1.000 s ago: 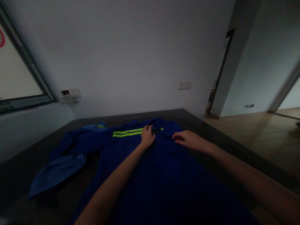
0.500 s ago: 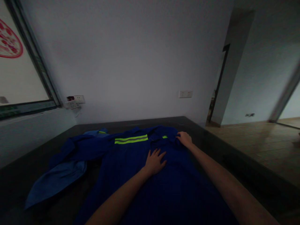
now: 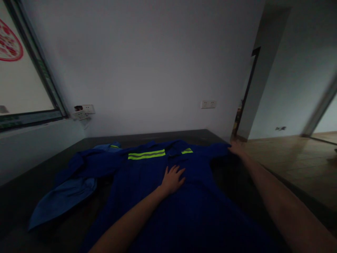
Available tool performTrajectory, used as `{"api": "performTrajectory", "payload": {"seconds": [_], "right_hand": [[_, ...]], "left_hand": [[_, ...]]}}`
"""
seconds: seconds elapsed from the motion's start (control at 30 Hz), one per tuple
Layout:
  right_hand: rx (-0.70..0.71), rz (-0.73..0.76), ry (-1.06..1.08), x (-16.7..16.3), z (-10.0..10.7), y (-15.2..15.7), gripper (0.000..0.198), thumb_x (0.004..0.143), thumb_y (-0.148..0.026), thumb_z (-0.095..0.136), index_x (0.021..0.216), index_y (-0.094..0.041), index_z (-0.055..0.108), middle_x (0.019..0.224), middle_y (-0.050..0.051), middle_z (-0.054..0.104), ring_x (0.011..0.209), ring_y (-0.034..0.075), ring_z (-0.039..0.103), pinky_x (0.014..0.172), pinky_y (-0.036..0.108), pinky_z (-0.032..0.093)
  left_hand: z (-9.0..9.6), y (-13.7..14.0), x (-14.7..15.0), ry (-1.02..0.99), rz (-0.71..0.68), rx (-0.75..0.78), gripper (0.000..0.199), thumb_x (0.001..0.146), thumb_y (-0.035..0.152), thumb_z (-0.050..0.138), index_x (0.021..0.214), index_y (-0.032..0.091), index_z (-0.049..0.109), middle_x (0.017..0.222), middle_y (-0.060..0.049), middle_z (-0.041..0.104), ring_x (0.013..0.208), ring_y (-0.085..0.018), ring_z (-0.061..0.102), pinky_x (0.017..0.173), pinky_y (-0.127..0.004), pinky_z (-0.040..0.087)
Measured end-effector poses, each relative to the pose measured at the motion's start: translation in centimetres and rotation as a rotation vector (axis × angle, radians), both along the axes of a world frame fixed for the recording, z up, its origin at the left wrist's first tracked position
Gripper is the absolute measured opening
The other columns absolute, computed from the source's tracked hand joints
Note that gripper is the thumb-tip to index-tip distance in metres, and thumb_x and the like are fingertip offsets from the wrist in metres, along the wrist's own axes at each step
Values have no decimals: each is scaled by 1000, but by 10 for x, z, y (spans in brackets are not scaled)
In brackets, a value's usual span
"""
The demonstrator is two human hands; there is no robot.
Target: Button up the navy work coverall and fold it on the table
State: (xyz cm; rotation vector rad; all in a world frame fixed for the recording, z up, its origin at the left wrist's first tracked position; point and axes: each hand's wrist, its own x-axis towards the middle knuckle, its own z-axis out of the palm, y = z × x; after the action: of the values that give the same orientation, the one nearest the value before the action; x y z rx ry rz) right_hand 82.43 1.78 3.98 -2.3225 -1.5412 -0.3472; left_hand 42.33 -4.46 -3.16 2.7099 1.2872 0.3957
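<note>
1. Jacket (image 3: 195,200): dark blue, on the dark table (image 3: 189,134), collar end toward 12 o'clock. Clock read from its middle.
2. Done, as judged: body spread out; sleeve at 10 o'clock (image 3: 97,163) lies out, bent and creased.
3. In hand: sleeve at 2 o'clock (image 3: 219,150) reaches outward, its end at the right hand (image 3: 236,147). That hand blurred; fingers look pinched on the cloth.
4. Left hand (image 3: 173,180): palm down mid-jacket, fingers apart, gripping nothing.
5. Left over, as judged: rumples near 12 o'clock; stripe at 1 (image 3: 187,151) shows shorter than stripe at 11 (image 3: 146,154).
6. Lighter blue cloth (image 3: 65,193) at 9 o'clock, partly under the sleeve.
7. Wall (image 3: 147,70) beyond, at 12.
</note>
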Motion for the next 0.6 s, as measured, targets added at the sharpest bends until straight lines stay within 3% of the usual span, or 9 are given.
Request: {"api": "performTrajectory", "payload": {"seconds": [0.07,0.2,0.3,0.43,0.5,0.6], "right_hand": [[-61,46,17,-11,-13,-2,39,77,-15,52,115,-8,59,121,22,57,125,35,41,102,53,27],[-140,249,63,-49,-22,-1,30,82,-19,49,107,-14,64,116,13,62,112,23,54,98,34,37],[-159,399,89,-86,-20,-15,27,84,-25,49,105,-19,64,111,7,65,101,19,59,89,27,42],[-159,677,170,-128,-13,-68,24,86,-34,47,95,-20,64,95,6,67,85,18,62,75,27,45],[-204,653,168,-139,-12,-101,28,86,-43,45,88,-21,63,86,5,67,77,19,62,67,28,44],[-315,500,108,-145,-18,-139,41,86,-56,42,81,-21,62,79,7,67,72,24,63,60,31,42]], "left_hand": [[2,1,-1,-41,-6,8,46,91,43,38,135,29,39,142,-6,40,134,-26,29,109,-57,16],[16,7,-22,-140,-35,55,40,89,33,44,128,25,47,136,-6,46,126,-22,40,109,-45,27],[31,9,-63,-123,40,65,35,88,27,44,121,21,51,125,-8,53,116,-20,49,99,-34,39],[47,-13,-139,117,289,-55,26,87,33,41,104,20,55,108,-9,60,96,-21,60,80,-32,48],[53,-35,-175,229,412,-89,31,89,40,36,98,19,57,101,-10,63,88,-24,63,74,-35,49],[56,-73,-215,331,578,-214,51,85,59,31,88,18,60,90,-12,67,83,-30,65,69,-40,49]]}}
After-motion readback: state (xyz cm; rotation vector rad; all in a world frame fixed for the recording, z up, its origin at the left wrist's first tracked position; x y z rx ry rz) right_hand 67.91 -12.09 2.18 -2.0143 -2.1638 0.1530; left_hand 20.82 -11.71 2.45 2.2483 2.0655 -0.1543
